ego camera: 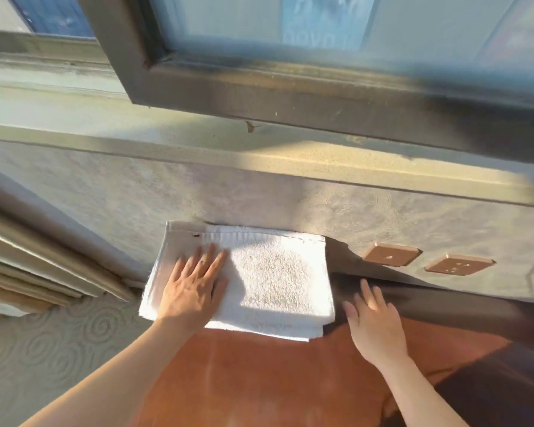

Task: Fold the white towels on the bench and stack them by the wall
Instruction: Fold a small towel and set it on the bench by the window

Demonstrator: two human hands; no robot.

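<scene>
A folded white towel [269,278] is lying on the rust-brown worktop [259,380], its far edge touching the textured grey wall [105,192]. Layered edges are showing along its near side at 6 o'clock, so it is folded into several thicknesses; whether more than one towel is stacked there cannot be told.

The left hand [195,288] is resting flat on the towel's left half, at about 9 o'clock from the towel's middle, with the fingers straight, slightly spread and pointing toward the wall, gripping nothing. Sunlight is falling across the towel's right half and the hand is casting a shadow beside it.

The right hand [373,322] is lying just beside the towel at 3 o'clock from it, fingers straight and apart, holding nothing; whether it is touching the worktop or hovering above it cannot be told. It is sitting partly in the dark shadow along the wall's foot.

Two copper-coloured socket plates [426,259] are sitting on the wall at 2 o'clock from the towel. A dark window frame [290,94] is running above the ledge at 12 o'clock, and a patterned carpet [43,349] is showing at 8 o'clock.
</scene>
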